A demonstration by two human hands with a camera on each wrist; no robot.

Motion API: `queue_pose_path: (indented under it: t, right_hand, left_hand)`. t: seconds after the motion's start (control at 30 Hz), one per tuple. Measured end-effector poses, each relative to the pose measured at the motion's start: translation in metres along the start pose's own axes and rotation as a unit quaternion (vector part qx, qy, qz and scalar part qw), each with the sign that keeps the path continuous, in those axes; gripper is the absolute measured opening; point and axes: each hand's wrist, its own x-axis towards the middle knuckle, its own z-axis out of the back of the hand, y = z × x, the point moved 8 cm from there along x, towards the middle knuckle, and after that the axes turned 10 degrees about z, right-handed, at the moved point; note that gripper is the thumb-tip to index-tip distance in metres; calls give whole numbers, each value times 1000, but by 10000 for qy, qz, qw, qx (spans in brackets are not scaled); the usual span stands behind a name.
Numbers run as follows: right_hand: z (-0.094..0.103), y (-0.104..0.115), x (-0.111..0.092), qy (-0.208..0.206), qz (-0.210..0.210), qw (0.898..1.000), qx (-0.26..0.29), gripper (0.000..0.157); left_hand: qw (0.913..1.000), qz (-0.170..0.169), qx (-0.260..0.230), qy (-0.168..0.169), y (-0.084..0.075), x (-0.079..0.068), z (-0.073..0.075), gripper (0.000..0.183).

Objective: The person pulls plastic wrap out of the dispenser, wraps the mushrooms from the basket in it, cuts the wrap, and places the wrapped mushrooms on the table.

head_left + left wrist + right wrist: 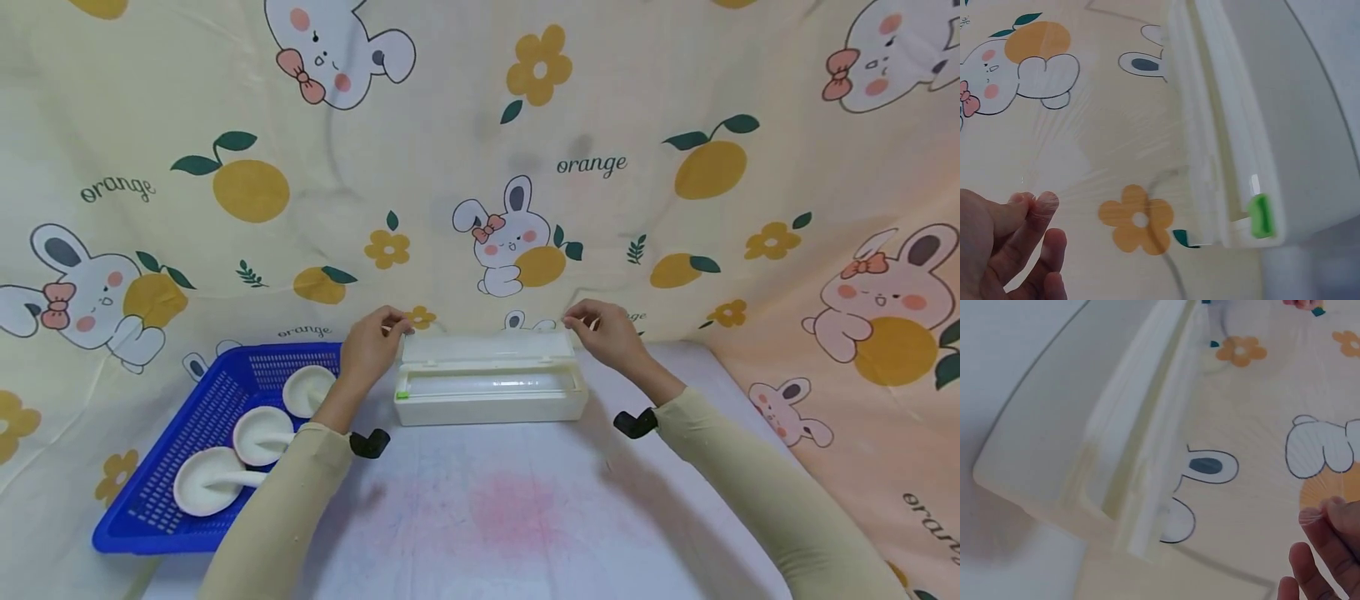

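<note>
Before rabbit-print cloth (442, 125), left hand (369, 348) and right hand (611, 335) pinch film (1063, 159) beyond the box edge (487, 343).

Two hands (367, 354), one film sheet (1072, 159), one dispenser (491, 411), one basket (153, 542), three spoons (201, 493).

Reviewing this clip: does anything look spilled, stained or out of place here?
Yes: a blurry pink patch on the whitish tabletop, in front of the white box. It stands out against the paler surface around it; whether stain or spill, I cannot tell.
</note>
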Motion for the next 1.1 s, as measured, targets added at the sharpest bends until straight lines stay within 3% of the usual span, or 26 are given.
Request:
queue_pose_path:
  t: [0.5,1.1]
  right_hand:
    - [28,21,14,-253,379,9989,-95,12]
    - [58,43,30,-555,602,9964,-233,15]
  left_hand:
    - [9996,-194,17,-196,-28,6,22,23]
    - [9966,-674,-125,-459,-59,12,52,23]
